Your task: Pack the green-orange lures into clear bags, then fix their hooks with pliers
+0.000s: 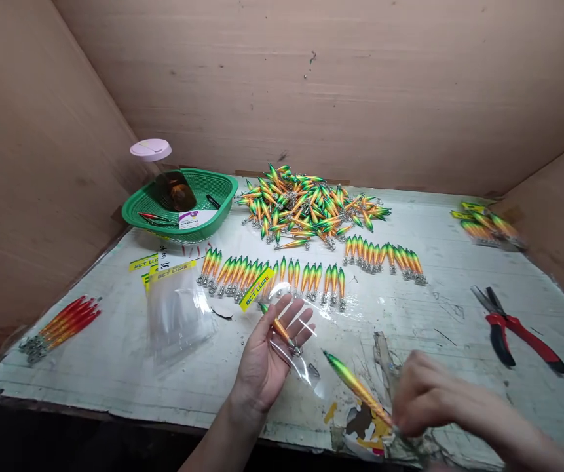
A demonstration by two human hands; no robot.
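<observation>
Our right hand (419,393) is a bit blurry, with its fingers curled shut on the hook end of a green and orange lure (357,387), just above the table (439,314). Our left hand (266,367) is half open, palm up, with its thumb on a clear bag (310,378) that has a yellow top. A second lure (282,332) lies over that palm; we can't tell if it is inside the bag. Red lures (65,321) lie far to the left, and red-handled pliers (517,331) to the right. Past our left hand are more clear bags (176,321) and neat rows of lures (242,272). Farther back sit a green basket (213,226) and a big heap of lures (311,206).
</observation>
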